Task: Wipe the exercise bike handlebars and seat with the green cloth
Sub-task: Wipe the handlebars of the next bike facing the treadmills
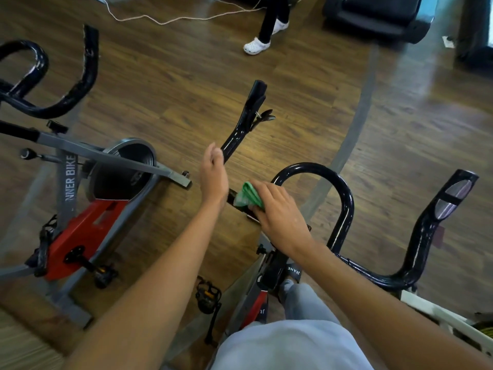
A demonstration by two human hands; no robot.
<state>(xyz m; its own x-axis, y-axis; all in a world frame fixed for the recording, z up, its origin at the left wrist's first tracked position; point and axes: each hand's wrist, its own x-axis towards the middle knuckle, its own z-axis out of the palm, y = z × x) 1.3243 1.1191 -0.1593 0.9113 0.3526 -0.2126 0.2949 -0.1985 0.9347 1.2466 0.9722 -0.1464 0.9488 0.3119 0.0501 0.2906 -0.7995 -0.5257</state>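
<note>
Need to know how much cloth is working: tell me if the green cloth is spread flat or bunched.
Bunched: the green cloth shows folds, gripped under the right hand against the handlebar.

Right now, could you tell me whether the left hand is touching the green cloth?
Apart. The head view shows the left hand raised and open, with dark handlebar visible between it and the green cloth, which the right hand holds against the bar.

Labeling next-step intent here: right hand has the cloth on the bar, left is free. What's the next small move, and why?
Probably slide the right hand with the green cloth outward along the left handlebar arm. The cloth sits bunched under that hand at the arm's inner end, so the outer stretch likely remains. The left hand hangs open beside the bar, holding nothing, and could steady it.
</note>
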